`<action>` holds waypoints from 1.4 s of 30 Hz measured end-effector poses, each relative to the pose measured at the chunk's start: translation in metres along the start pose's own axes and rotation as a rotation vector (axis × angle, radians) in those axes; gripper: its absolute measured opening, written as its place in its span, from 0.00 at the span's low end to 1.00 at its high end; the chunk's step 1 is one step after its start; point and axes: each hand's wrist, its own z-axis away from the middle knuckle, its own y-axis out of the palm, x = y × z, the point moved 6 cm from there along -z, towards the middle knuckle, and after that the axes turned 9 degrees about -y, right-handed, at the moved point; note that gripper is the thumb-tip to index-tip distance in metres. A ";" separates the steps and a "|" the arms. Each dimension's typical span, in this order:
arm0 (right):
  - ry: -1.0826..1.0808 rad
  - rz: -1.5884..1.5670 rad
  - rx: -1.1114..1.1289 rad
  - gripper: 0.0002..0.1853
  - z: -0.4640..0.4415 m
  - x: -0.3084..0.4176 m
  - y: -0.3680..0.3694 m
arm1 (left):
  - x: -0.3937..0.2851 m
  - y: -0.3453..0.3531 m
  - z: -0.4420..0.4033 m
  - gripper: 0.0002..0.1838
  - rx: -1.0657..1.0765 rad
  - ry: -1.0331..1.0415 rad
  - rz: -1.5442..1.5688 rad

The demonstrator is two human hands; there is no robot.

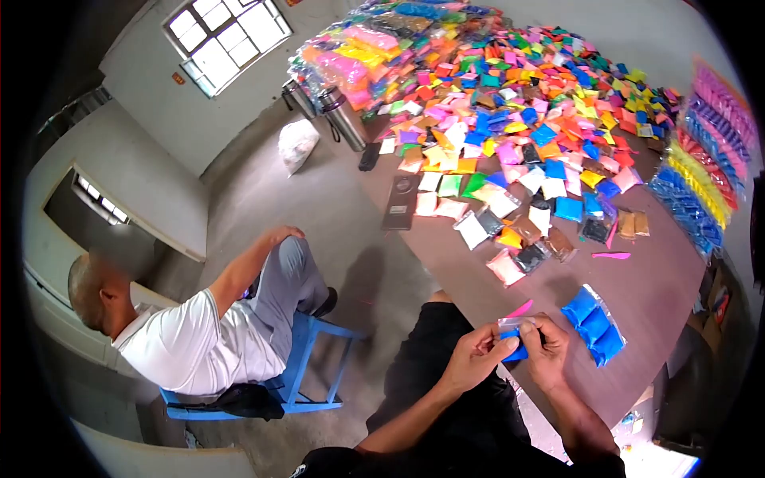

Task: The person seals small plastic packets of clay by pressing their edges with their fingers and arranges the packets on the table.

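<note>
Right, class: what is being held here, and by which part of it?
A small blue packet, held near its clear upper edge by the left hand and right hand.

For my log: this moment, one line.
left hand and right hand: holding small blue plastic packet; nearby: blue plastic packets on brown table

Daylight whitens the panes of a dark-framed window (231, 44) set in a pale wall (151, 64) beyond the far end of a brown table (669, 295). Grey floor (327, 191) runs along the table's left side, where a blue chair (297, 358) stands a short way off. Farther left of the table, an opening (64, 211) cuts a pale partition (155, 151), with a smaller bright window (103, 204) showing through it.
</note>
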 end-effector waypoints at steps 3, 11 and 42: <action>-0.043 -0.010 -0.021 0.04 0.001 -0.003 0.001 | 0.004 -0.007 0.001 0.12 0.010 0.020 -0.176; 0.122 -0.065 0.048 0.08 0.003 0.005 0.010 | -0.001 -0.009 0.005 0.09 0.022 -0.036 -0.122; 0.074 -0.006 0.072 0.08 0.007 0.007 0.014 | -0.004 -0.017 0.010 0.13 0.095 0.002 0.033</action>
